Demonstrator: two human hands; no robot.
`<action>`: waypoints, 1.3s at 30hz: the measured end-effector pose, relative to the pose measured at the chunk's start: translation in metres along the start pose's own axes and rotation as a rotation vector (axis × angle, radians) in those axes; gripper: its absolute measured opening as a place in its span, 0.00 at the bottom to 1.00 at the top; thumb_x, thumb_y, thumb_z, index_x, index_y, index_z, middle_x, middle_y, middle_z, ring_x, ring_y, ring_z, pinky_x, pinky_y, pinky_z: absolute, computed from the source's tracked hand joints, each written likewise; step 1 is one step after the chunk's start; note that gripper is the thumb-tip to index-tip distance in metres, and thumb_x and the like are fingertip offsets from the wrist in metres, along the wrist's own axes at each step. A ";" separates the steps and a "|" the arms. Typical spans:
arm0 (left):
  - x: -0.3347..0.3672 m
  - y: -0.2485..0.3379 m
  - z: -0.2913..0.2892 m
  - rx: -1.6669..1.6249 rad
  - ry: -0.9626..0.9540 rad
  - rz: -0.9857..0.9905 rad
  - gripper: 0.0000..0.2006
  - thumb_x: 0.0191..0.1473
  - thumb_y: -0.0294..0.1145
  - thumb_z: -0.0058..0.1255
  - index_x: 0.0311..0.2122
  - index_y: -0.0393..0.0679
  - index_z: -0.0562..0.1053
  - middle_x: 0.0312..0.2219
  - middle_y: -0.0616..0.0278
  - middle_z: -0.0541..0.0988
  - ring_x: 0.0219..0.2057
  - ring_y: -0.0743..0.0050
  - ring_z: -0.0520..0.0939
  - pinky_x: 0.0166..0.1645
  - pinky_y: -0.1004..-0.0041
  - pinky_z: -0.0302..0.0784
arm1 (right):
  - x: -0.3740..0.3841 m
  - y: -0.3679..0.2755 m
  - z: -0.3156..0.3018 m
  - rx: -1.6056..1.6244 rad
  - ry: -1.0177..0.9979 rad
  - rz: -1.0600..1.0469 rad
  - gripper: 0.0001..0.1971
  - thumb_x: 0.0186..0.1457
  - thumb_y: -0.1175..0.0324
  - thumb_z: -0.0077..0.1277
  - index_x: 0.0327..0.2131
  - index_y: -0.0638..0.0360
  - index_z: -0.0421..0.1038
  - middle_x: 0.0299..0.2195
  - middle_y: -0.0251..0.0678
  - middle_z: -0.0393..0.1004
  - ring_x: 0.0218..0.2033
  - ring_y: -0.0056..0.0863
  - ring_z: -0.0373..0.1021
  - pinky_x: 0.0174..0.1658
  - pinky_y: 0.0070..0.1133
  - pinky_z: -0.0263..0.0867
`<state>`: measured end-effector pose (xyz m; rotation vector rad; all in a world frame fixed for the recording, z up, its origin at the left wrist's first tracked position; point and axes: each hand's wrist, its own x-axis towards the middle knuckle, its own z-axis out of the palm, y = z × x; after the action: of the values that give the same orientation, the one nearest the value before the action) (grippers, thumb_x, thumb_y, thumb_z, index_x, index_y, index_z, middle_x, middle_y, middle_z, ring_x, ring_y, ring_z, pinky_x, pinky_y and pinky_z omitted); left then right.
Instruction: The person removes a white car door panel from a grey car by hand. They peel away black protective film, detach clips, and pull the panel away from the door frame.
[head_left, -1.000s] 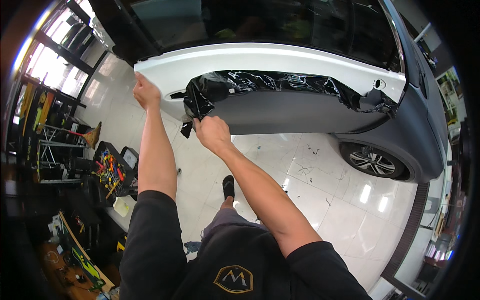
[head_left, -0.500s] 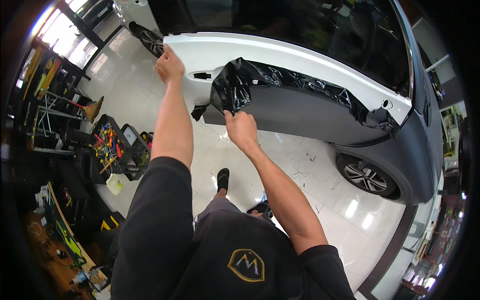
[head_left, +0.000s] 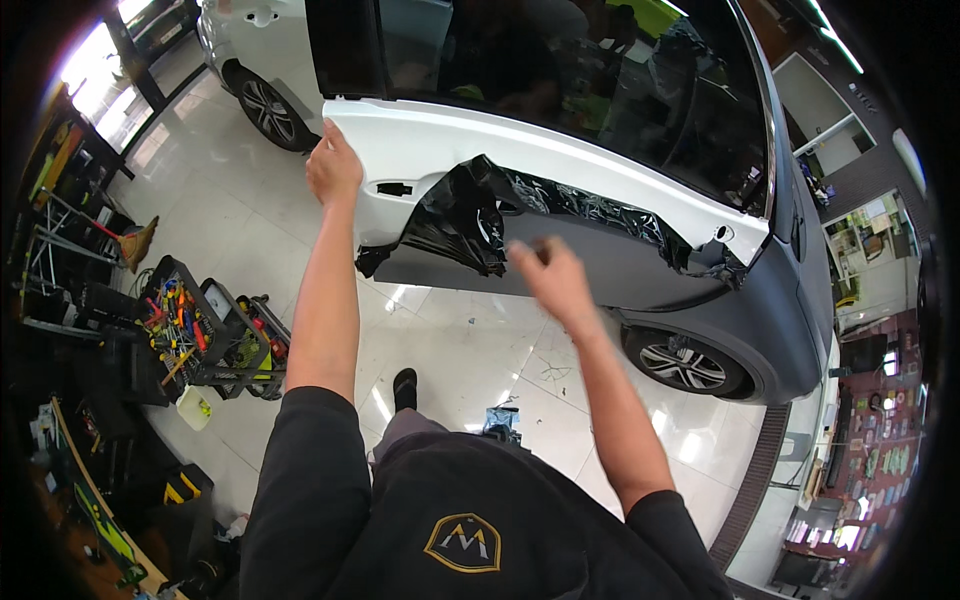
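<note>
A car door (head_left: 420,127) stands open in front of me, white along its upper band and matte dark grey below. My left hand (head_left: 333,172) grips its left edge near the top, with some fingers hidden behind it. Glossy black film (head_left: 450,222), crumpled and partly peeled, hangs below the door handle recess (head_left: 394,189) and runs rightward in a wrinkled strip. Right of the hanging flap is my right hand (head_left: 556,285), slightly blurred, its thumb and fingers apart. It appears clear of the film, and nothing shows in it.
At the left stands a black tool cart (head_left: 180,325) full of hand tools, with a broom (head_left: 138,245) behind it. The car's front wheel (head_left: 685,362) is at right and its rear wheel (head_left: 268,108) at far left. Dark scraps (head_left: 553,372) lie on the tiled floor.
My right hand has let go of the film flap and moved right. The flap now hangs lower and more spread out. My left hand stays on the door edge, and the view has shifted.
</note>
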<state>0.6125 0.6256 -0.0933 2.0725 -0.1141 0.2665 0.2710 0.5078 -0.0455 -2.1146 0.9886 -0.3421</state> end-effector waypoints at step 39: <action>-0.018 0.040 0.004 -0.384 0.049 0.864 0.11 0.62 0.29 0.52 0.47 0.34 0.76 0.42 0.47 0.80 0.43 0.52 0.82 0.47 0.61 0.78 | 0.168 0.008 0.172 -0.266 -0.063 -0.232 0.12 0.45 0.68 0.52 0.29 0.63 0.82 0.36 0.53 0.81 0.36 0.49 0.79 0.42 0.40 0.74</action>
<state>0.5875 0.6019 -0.0660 1.5280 -0.9604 0.7498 0.4673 0.4697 -0.1794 -2.4743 0.7882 -0.2673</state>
